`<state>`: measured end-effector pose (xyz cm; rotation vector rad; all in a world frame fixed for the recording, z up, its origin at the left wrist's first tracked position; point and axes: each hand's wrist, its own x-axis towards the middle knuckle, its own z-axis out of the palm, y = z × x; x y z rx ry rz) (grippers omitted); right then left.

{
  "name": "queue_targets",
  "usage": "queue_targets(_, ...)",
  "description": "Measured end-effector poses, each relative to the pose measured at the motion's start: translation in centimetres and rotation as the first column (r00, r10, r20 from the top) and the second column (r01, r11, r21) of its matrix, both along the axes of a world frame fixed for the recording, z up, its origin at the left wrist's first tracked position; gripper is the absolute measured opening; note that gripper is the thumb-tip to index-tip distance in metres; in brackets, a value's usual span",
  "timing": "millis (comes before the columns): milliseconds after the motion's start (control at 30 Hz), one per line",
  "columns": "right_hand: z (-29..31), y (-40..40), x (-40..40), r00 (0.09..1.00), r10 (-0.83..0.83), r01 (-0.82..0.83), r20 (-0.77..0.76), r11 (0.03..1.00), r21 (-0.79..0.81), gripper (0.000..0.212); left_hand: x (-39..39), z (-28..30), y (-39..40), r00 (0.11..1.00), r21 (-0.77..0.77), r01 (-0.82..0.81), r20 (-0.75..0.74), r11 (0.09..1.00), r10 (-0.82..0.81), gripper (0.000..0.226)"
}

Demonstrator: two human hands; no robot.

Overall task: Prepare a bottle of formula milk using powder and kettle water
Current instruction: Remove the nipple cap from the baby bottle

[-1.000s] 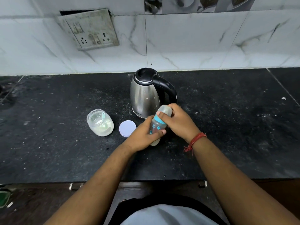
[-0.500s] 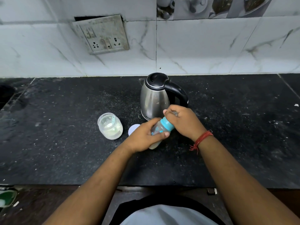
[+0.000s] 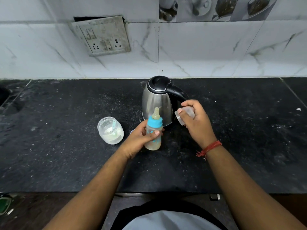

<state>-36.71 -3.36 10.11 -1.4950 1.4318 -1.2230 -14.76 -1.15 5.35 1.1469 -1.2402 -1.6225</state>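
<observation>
Kettle point(image 3: 157, 102): steel, frame centre, upright on your black counter point(image 3: 66, 155).
Powder jar point(image 3: 110, 130): open, left of bottle.
Left hand point(image 3: 141, 138): grips baby bottle point(image 3: 153, 131), teat exposed.
Right hand point(image 3: 196, 121): clutches clear cap point(image 3: 184, 116).

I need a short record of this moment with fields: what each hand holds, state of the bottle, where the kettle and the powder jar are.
left hand: grips the baby bottle by its body, upright
right hand: holds the clear cap, away from the bottle
bottle state: cap off, teat bare, blue ring screwed on
kettle: on the counter behind the bottle, lid closed
powder jar: open, left of the bottle, scoop inside
</observation>
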Motion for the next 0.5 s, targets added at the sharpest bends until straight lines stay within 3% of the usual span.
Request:
queue_targets(100,-2.4,1.2,-0.7,0.991,-0.052,0.057,-0.123,0.998,0.032,0.026,-0.1,-0.6,-0.1,0.998,-0.022,-0.022,0.060,1.000,0.024,0.055)
queue_targets(167,-4.5,1.7,-1.7,0.951,-0.019,0.044,-0.310,0.996,0.075,0.027,-0.4,-1.0,-0.1,0.995,-0.034,-0.023,0.101,0.999,0.027,0.055)
queue_targets(333,-8.3,2.6,-4.7,0.731,0.099,0.021,-0.675,0.986,0.167,0.045,-0.9,-2.2,0.0,0.983,-0.068,0.005,0.186,0.998,0.007,0.055)
queue_targets(400,-9.0,2.6,-5.3,0.639,0.132,-0.006,-0.758,0.986,0.167,0.055,-1.0,-2.9,0.0,0.979,-0.062,0.020,0.204,0.998,-0.007,0.056)
queue_targets(500,-9.5,2.3,-5.6,0.619,0.152,-0.010,-0.771,0.983,0.186,0.059,-1.3,-3.4,0.1,0.973,-0.051,0.023,0.231,0.998,-0.011,0.056)
